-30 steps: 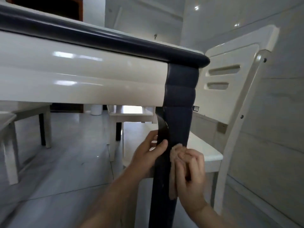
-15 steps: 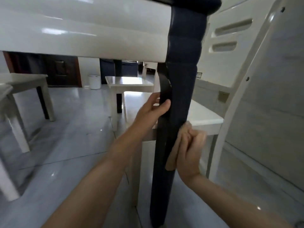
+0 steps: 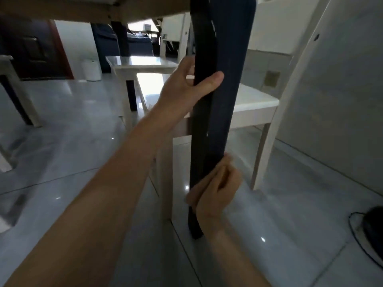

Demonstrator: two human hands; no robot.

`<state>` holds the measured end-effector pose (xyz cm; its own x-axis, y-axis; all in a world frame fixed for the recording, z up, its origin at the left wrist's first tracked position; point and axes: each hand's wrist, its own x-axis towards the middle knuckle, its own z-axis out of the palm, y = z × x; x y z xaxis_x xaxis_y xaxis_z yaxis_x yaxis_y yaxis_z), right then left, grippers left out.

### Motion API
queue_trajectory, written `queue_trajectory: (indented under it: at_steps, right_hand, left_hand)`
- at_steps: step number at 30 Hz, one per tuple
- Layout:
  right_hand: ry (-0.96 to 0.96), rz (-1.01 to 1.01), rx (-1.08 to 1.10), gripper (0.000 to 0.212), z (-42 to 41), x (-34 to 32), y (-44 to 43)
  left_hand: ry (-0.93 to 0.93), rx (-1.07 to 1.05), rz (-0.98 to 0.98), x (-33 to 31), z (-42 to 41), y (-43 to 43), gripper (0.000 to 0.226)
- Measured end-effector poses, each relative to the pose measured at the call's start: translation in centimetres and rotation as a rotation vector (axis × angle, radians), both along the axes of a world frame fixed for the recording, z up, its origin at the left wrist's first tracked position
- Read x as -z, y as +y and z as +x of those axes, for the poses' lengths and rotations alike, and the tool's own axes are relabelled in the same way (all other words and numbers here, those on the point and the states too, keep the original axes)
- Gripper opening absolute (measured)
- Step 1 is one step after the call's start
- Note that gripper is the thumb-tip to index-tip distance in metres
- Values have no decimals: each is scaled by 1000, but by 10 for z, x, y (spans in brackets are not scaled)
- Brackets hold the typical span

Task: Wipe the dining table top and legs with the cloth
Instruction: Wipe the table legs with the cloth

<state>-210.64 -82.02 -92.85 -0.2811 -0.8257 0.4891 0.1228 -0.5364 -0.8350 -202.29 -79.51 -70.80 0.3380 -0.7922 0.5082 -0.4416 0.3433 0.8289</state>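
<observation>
white chair (image 3: 257, 101) just behind table leg (image 3: 219, 125) | passage left (over floor (image 3: 72, 141))

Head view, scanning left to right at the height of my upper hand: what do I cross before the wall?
dark door → white bin → low white table → left hand gripping the dark table leg → white chair seat

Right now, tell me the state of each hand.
Left hand: closed around the table leg, thumb across its front.
Right hand: closed on the cloth, pressing it low against the same leg.
</observation>
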Motion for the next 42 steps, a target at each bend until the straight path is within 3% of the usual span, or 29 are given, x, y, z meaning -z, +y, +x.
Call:
queue_trajectory:
  at_steps: [3, 9, 17, 25, 27, 30, 32, 36, 39, 42]
  right_hand:
    - [-25, 190, 1, 31, -3, 32, 13]
    - [-26, -140, 200, 17, 20, -59, 7]
    - [-12, 67, 35, 31, 5, 15, 18]
    - [21, -284, -17, 8, -12, -122, -9]
    - [49, -276, -39, 12, -13, -100, -15]
    - [73, -79, -120, 15, -21, -23, -12]
    - [103, -1, -144, 15, -25, 1, -12]
    - [63, -99, -134, 17, -23, -48, -18]
    - [1, -181, -105, 10, -18, -92, -16]
    - [71, -183, -142, 11, -24, -84, -16]
  left_hand:
    - [-14, 3, -21, 2, 2, 0, 51]
    - [-31, -2, -40, 2, 5, 1, 46]
    - [-56, -16, -34, 2, 6, 0, 49]
    - [-49, -61, -68, 8, 1, -3, 47]
    - [-76, -67, -74, 7, -2, -1, 47]
    - [-81, -70, -69, 10, -2, -2, 44]
    - [-88, -96, -64, 13, -2, -4, 55]
    - [-74, -139, -92, 16, -2, -7, 74]
    - [-140, -164, -61, 27, -4, -10, 67]
    - [-128, -180, -39, 34, -6, -10, 65]
